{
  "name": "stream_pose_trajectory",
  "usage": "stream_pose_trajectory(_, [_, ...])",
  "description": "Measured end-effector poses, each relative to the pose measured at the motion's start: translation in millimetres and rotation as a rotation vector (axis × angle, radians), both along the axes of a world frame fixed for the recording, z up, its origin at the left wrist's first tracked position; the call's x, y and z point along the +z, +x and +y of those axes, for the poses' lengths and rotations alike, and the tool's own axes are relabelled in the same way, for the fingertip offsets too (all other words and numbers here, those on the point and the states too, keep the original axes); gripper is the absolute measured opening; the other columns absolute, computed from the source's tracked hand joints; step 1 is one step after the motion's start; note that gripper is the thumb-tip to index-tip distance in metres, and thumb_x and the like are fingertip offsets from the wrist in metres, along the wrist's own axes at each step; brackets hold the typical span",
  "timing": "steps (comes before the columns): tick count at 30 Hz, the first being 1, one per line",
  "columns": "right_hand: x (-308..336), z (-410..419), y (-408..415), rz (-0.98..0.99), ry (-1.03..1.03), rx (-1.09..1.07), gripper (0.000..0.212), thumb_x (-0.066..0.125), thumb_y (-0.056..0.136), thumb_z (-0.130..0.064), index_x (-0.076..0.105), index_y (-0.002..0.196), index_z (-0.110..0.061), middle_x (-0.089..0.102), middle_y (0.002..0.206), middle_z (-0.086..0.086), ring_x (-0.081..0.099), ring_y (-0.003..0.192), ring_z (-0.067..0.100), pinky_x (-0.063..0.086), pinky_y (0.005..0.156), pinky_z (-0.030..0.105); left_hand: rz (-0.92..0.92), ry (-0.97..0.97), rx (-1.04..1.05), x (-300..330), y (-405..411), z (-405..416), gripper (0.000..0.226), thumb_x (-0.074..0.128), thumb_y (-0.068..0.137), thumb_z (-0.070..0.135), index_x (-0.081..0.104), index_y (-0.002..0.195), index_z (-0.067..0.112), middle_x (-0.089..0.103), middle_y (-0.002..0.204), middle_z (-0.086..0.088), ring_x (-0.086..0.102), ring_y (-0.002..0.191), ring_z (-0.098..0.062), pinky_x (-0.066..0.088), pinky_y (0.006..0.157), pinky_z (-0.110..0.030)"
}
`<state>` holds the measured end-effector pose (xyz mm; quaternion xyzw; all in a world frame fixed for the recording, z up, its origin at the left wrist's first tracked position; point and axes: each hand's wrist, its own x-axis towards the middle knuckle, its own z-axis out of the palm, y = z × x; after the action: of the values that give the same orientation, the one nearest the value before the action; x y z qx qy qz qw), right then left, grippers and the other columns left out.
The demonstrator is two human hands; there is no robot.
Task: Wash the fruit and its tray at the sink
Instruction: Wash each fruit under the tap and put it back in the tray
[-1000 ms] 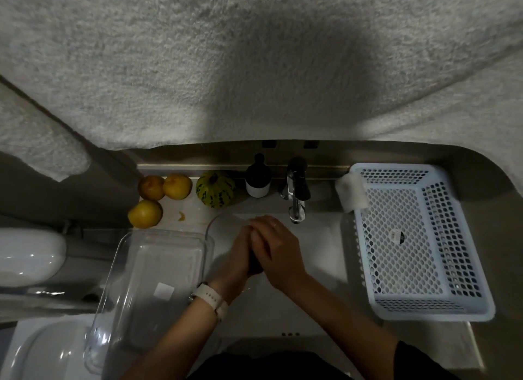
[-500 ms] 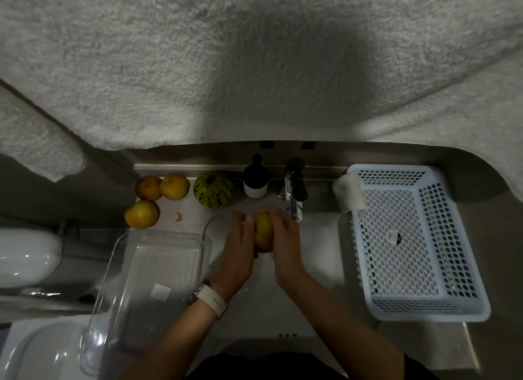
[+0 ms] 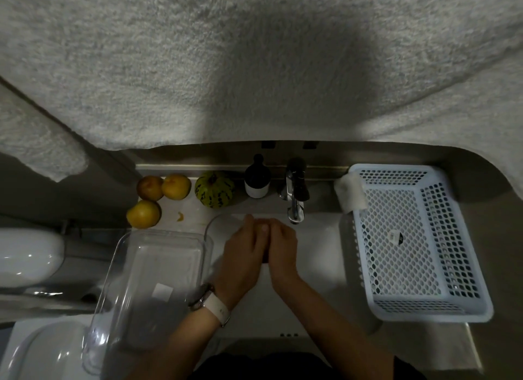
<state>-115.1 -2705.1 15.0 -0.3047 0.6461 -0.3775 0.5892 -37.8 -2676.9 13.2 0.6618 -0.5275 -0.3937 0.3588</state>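
Both hands meet over the white sink (image 3: 317,255), just near of the tap (image 3: 295,198) and slightly to its left. The left hand (image 3: 243,255) and right hand (image 3: 283,248) are pressed side by side with fingers pointing away toward the spout, curled inward as if cupped around something between the palms; a small dark gap shows between them, but whatever they enclose is hidden, so I cannot tell whether a fruit is held there or which one. Judging by the task, this looks like rubbing a piece of fruit under the spout. The remaining fruit lies on the counter to the far left of the hands: three yellow-orange fruits (image 3: 144,214) in a cluster and a striped green fruit (image 3: 215,189) to their right, beside a dark bottle (image 3: 257,181). The left hand is the nearer to all of these, and the reach runs left and away. The clear tray (image 3: 158,269) sits just left of the left forearm, its long axis running near to far, partly over the sink's left edge. The white perforated basket (image 3: 410,243) stands well to the right, nearer the right hand, a likely place for washed pieces.
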Motion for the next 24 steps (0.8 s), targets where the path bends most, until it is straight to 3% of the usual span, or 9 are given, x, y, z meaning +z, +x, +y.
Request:
stream_pose_trajectory(2, [4, -13, -6, -0.183, 0.408, -0.059, 0.027, 0.044, 0.099, -0.019, 0.061, 0.087, -0.001, 0.063, 0.087, 0.014, 0.062, 0.085, 0.029, 0.051, 0.077, 0.039, -0.163, -0.089, -0.127, -1, 3, 1, 0.033, 0.035, 0.1, 0.042, 0.046, 0.103, 0.011, 0.058, 0.083, -0.003, 0.059, 0.069, -0.017, 0.044, 0.062, -0.033])
stream_pose_trajectory(4, [9, -17, -7, -0.113, 0.43, 0.057, 0.03, 0.04, 0.1, -0.019, 0.059, 0.081, -0.005, 0.064, 0.097, 0.022, 0.063, 0.096, 0.035, 0.05, 0.088, 0.043, -0.141, -0.111, -0.121, 1, 4, 2, 0.028, 0.037, 0.098, 0.038, 0.045, 0.096, 0.012, 0.058, 0.078, -0.004, 0.058, 0.066, -0.018, 0.044, 0.059, -0.035])
stream_pose_trajectory(7, [12, 1, 5, 0.143, -0.048, 0.093, 0.027, 0.044, 0.098, -0.014, 0.066, 0.092, 0.0, 0.07, 0.094, 0.016, 0.065, 0.083, 0.024, 0.052, 0.078, 0.038, 0.111, -0.034, 0.123, 2, -2, -6, 0.022, 0.039, 0.102, 0.02, 0.053, 0.089, 0.01, 0.063, 0.074, -0.002, 0.062, 0.067, -0.011, 0.048, 0.058, -0.024])
stream_pose_trajectory(9, [13, 10, 4, 0.372, -0.436, 0.205, 0.025, 0.047, 0.097, -0.014, 0.07, 0.098, -0.004, 0.071, 0.096, 0.008, 0.065, 0.089, 0.017, 0.05, 0.084, 0.031, 0.369, 0.203, 0.239, 0, -3, -16, 0.027, 0.037, 0.104, 0.01, 0.057, 0.086, 0.013, 0.065, 0.079, -0.001, 0.062, 0.068, -0.009, 0.047, 0.053, -0.012])
stream_pose_trajectory(11, [8, 9, -5, 0.543, -0.732, 0.409, 0.027, 0.05, 0.095, -0.017, 0.069, 0.109, -0.005, 0.069, 0.11, 0.008, 0.063, 0.104, 0.016, 0.044, 0.096, 0.022, 0.812, 0.51, 0.273, 0, 3, -19, 0.034, 0.032, 0.105, 0.022, 0.06, 0.087, 0.014, 0.068, 0.078, -0.004, 0.067, 0.065, -0.012, 0.052, 0.051, -0.019])
stream_pose_trajectory(13, [1, 7, -15, 0.659, -0.903, 0.56, 0.032, 0.049, 0.096, -0.02, 0.068, 0.114, -0.002, 0.067, 0.117, 0.012, 0.061, 0.111, 0.019, 0.044, 0.101, 0.026, 0.964, 0.647, 0.221, 5, 11, -17, 0.034, 0.03, 0.105, 0.031, 0.059, 0.091, 0.02, 0.067, 0.082, -0.002, 0.067, 0.069, -0.012, 0.054, 0.057, -0.026])
stream_pose_trajectory(15, [-2, 7, -18, 0.627, -0.902, 0.543, 0.035, 0.046, 0.095, -0.021, 0.067, 0.116, 0.0, 0.067, 0.117, 0.014, 0.062, 0.111, 0.022, 0.047, 0.099, 0.031, 0.743, 0.501, 0.112, 3, 12, -14, 0.025, 0.034, 0.105, 0.021, 0.057, 0.095, 0.022, 0.064, 0.086, -0.001, 0.064, 0.075, -0.012, 0.053, 0.061, -0.023])
stream_pose_trajectory(18, [1, 8, -6, 0.332, -0.601, 0.23, 0.029, 0.045, 0.098, -0.012, 0.068, 0.112, -0.002, 0.07, 0.11, 0.009, 0.066, 0.102, 0.016, 0.05, 0.092, 0.029, 0.152, 0.009, -0.135, 2, 12, -16, 0.022, 0.041, 0.102, 0.004, 0.058, 0.093, 0.015, 0.061, 0.082, 0.001, 0.058, 0.068, -0.005, 0.046, 0.058, -0.016])
stream_pose_trajectory(24, [12, -9, -3, -0.48, 0.549, -0.173, 0.028, 0.042, 0.099, -0.026, 0.062, 0.093, -0.006, 0.069, 0.073, 0.012, 0.061, 0.079, 0.024, 0.05, 0.065, 0.033, -0.533, -0.287, -0.452, 3, 24, -18, 0.051, 0.023, 0.094, 0.052, 0.05, 0.107, 0.012, 0.06, 0.084, -0.006, 0.055, 0.065, -0.022, 0.044, 0.06, -0.04])
